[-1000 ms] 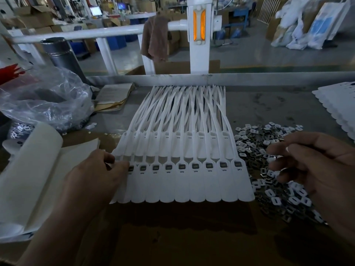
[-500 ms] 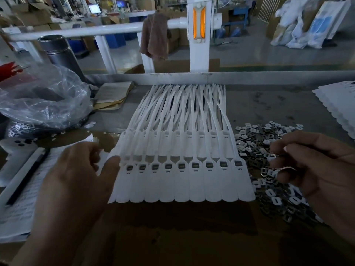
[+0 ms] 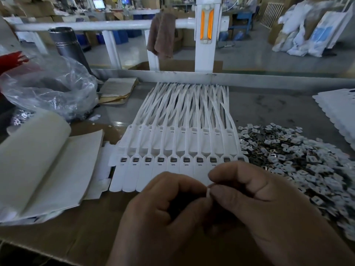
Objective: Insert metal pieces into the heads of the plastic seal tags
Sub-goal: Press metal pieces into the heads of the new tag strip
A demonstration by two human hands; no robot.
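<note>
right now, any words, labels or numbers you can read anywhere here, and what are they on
No text can be read.
Paper pad: faint print, too blurred.
Monitor screens: lit, too small.
White bags: blue print, too blurred.
Seal tags: no marking visible.

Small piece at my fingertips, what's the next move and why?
Probably move the small pale piece, pinched between left hand and right hand, forward to a square socket in the white plastic seal tags; it sits just short of them.
</note>
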